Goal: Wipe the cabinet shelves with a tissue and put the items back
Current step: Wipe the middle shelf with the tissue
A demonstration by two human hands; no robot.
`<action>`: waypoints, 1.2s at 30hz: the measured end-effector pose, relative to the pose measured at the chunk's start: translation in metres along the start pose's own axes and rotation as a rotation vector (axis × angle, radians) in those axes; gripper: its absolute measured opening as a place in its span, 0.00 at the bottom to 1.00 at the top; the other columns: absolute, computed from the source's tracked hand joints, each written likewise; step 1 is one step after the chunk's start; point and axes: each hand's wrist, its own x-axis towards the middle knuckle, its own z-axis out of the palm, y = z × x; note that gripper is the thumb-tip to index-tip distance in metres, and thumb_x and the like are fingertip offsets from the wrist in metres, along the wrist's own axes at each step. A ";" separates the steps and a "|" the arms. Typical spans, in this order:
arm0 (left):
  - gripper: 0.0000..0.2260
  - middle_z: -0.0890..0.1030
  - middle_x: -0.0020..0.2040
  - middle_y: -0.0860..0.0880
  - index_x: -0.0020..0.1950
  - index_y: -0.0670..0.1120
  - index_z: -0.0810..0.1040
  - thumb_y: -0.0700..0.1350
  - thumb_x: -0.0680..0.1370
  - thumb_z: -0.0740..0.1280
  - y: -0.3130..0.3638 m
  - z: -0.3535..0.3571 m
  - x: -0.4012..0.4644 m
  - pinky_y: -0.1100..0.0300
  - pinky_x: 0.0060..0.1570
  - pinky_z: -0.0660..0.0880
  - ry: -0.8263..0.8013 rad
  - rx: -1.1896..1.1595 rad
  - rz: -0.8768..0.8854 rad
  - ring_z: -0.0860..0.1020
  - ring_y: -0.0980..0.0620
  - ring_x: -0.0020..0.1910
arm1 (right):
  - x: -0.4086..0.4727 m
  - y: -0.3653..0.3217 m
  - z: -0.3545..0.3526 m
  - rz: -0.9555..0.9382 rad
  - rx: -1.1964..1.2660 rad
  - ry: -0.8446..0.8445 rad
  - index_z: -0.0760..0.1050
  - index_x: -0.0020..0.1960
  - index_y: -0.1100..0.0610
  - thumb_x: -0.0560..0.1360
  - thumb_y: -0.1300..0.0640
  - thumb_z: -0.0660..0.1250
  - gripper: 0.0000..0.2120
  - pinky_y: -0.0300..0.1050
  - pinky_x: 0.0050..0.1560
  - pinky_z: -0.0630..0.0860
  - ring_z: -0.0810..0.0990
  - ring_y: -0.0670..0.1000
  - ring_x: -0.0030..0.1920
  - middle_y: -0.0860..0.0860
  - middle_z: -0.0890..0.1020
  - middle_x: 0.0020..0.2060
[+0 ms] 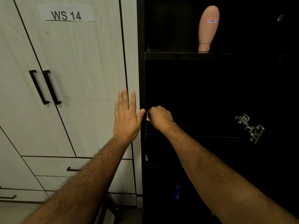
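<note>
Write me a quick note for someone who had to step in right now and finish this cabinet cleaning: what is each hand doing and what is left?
Left hand: open, flat against the white cabinet door beside the dark cabinet.
Right hand: curled round a white tissue, at the left front corner of the middle shelf.
Items: a pink bottle stands on the upper shelf; a blue bottle shows low down in the dark.
Done: cannot tell which shelves are wiped.
Left: finish wiping, then put the items back.

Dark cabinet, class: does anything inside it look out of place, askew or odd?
Little stands out. A pink bottle stands upside down on its cap on the upper shelf, with a handwritten label. The interior is too dark to judge further.
</note>
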 end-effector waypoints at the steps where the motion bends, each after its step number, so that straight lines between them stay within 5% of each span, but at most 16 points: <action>1: 0.30 0.45 0.79 0.42 0.79 0.44 0.46 0.58 0.82 0.48 0.000 0.000 -0.002 0.47 0.76 0.46 -0.004 -0.002 -0.007 0.42 0.46 0.78 | 0.000 -0.001 -0.001 0.000 -0.004 -0.014 0.77 0.54 0.55 0.78 0.59 0.66 0.06 0.44 0.37 0.74 0.75 0.49 0.38 0.49 0.74 0.39; 6: 0.30 0.47 0.79 0.41 0.79 0.43 0.49 0.58 0.82 0.47 -0.005 -0.004 -0.009 0.46 0.76 0.49 -0.018 0.004 -0.021 0.43 0.45 0.78 | -0.002 0.004 -0.002 -0.052 0.041 -0.052 0.78 0.54 0.55 0.76 0.60 0.69 0.08 0.46 0.44 0.77 0.79 0.53 0.48 0.52 0.78 0.50; 13: 0.31 0.47 0.79 0.41 0.79 0.44 0.48 0.61 0.81 0.45 -0.011 -0.006 -0.012 0.48 0.76 0.47 -0.035 0.024 -0.035 0.43 0.45 0.78 | -0.011 0.006 0.003 0.028 0.336 0.066 0.78 0.49 0.56 0.76 0.63 0.67 0.04 0.46 0.45 0.79 0.80 0.51 0.46 0.51 0.80 0.45; 19: 0.31 0.47 0.79 0.42 0.79 0.45 0.49 0.61 0.80 0.45 -0.009 -0.007 -0.014 0.51 0.76 0.45 -0.046 0.001 -0.054 0.43 0.46 0.78 | -0.003 0.011 -0.012 0.067 0.541 -0.160 0.78 0.43 0.54 0.73 0.66 0.69 0.07 0.47 0.56 0.78 0.79 0.48 0.48 0.50 0.80 0.43; 24: 0.31 0.48 0.79 0.43 0.79 0.45 0.50 0.61 0.81 0.45 -0.011 -0.003 -0.013 0.52 0.75 0.46 -0.051 -0.004 -0.033 0.44 0.46 0.78 | -0.029 0.020 -0.026 -0.058 0.730 -0.365 0.78 0.41 0.53 0.69 0.69 0.73 0.11 0.43 0.49 0.79 0.82 0.47 0.43 0.50 0.81 0.39; 31: 0.32 0.49 0.79 0.43 0.79 0.45 0.51 0.62 0.80 0.46 -0.011 -0.005 -0.013 0.52 0.76 0.47 -0.053 -0.008 -0.052 0.44 0.47 0.78 | -0.034 0.011 -0.006 0.070 0.809 -0.063 0.78 0.43 0.54 0.71 0.68 0.72 0.10 0.40 0.48 0.78 0.80 0.44 0.42 0.48 0.80 0.39; 36: 0.33 0.49 0.79 0.43 0.79 0.45 0.51 0.63 0.80 0.47 -0.012 -0.009 -0.012 0.51 0.76 0.47 -0.055 -0.005 -0.048 0.44 0.48 0.78 | -0.039 0.020 -0.016 0.005 1.018 -0.184 0.79 0.45 0.56 0.70 0.70 0.72 0.11 0.35 0.44 0.77 0.81 0.43 0.41 0.49 0.81 0.39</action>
